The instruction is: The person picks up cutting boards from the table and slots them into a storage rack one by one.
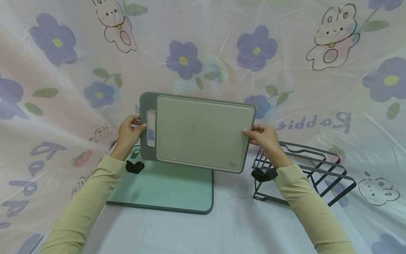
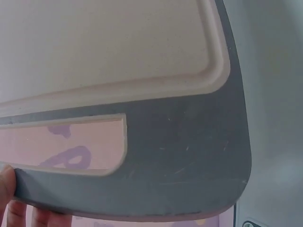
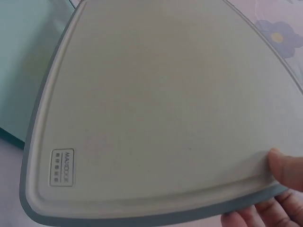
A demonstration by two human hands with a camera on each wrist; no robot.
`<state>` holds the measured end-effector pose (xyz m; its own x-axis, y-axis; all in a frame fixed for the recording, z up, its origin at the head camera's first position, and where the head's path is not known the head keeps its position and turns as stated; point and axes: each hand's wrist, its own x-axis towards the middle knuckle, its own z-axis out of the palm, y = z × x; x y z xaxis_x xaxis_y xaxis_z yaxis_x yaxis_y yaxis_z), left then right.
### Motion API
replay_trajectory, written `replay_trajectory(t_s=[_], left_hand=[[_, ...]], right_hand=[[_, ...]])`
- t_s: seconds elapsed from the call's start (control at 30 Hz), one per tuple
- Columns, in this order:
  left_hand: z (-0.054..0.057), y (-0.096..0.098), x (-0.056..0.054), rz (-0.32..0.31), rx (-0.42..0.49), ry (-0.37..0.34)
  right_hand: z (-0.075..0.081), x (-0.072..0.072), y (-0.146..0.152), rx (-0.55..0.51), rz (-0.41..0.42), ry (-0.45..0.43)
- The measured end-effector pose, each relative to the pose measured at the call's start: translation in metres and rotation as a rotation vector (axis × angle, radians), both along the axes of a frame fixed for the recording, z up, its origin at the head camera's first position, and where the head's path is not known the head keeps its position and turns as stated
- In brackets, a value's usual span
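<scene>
A beige cutting board (image 1: 203, 132) with a grey rim is held up on its long side, its face toward the head camera and its right end a little lower. My left hand (image 1: 129, 135) pinches the grey handle end beside the slot (image 1: 151, 127), thumb in front and fingers behind. At the opposite end my right hand (image 1: 266, 141) pinches the short edge, thumb on the beige face. In the right wrist view a small printed label (image 3: 62, 167) shows near the board's corner. Below it lies a larger green cutting board (image 1: 171, 190), partly covered in the head view.
A black wire rack (image 1: 304, 173) stands on the right, behind my right forearm. White cloth (image 1: 234, 225) covers the table. A curtain (image 1: 215, 42) printed with flowers and rabbits hangs at the back and sides. Each wrist wears a black strap.
</scene>
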<state>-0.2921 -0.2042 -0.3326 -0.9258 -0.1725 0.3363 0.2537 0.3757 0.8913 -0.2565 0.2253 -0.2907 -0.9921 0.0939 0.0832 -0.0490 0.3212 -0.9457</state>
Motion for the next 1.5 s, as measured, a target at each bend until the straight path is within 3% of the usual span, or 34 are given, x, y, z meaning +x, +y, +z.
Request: replay_trajectory(t_s=[0.33,0.57,0.73,1.1,1.5], left_hand=[[0.018,0.013,-0.011,-0.039,0.069,-0.024],[0.034,0.021,-0.022,-0.117,0.135,-0.053],[0.042,0.028,-0.029,-0.139,0.158,-0.058],[0.037,0.043,-0.048,-0.133,0.195,-0.024],[0.028,0.076,-0.064,-0.103,0.173,0.038]], right_hand=[[0.022,-0.007,0.011,0.075,-0.003,0.048],[0.03,-0.014,0.023,0.078,-0.014,0.076],[0.033,-0.021,0.034,0.081,-0.009,0.097],[0.037,-0.03,0.052,0.07,-0.054,0.139],[0.03,-0.039,0.079,0.032,-0.142,0.112]])
